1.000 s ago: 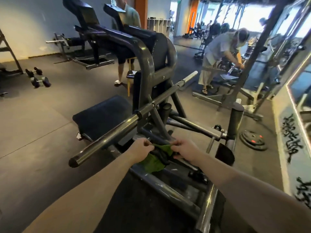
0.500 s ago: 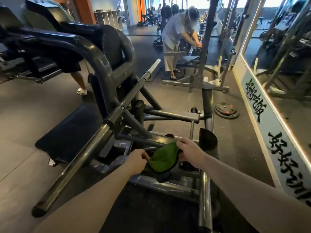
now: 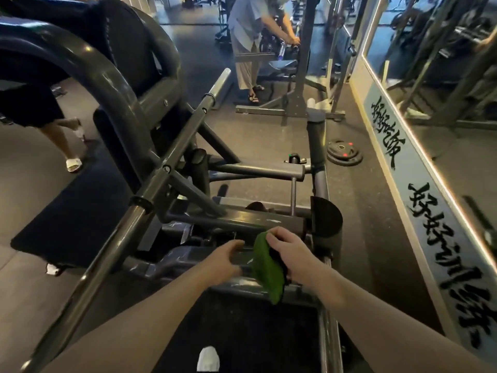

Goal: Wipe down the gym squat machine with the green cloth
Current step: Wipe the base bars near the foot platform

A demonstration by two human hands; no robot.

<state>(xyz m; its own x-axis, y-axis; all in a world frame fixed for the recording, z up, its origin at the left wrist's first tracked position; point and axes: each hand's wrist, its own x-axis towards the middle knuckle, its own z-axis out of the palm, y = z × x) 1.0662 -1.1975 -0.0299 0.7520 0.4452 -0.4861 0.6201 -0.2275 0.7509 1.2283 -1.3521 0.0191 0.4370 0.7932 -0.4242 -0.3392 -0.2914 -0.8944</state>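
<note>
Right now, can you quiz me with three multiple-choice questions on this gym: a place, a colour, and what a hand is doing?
1. Where is the weight plate? A on the floor beside the mirror; B on a rack; C in a hand.
2. What colour is the cloth? A red; B green; C white.
3. What is the right hand doing? A hanging idle; B lifting the plate; C gripping the cloth.
Answers: 1 A, it lies flat right of the squat machine. 2 B, plainly green. 3 C, its fingers hold the cloth; the left hand is off it.
</note>
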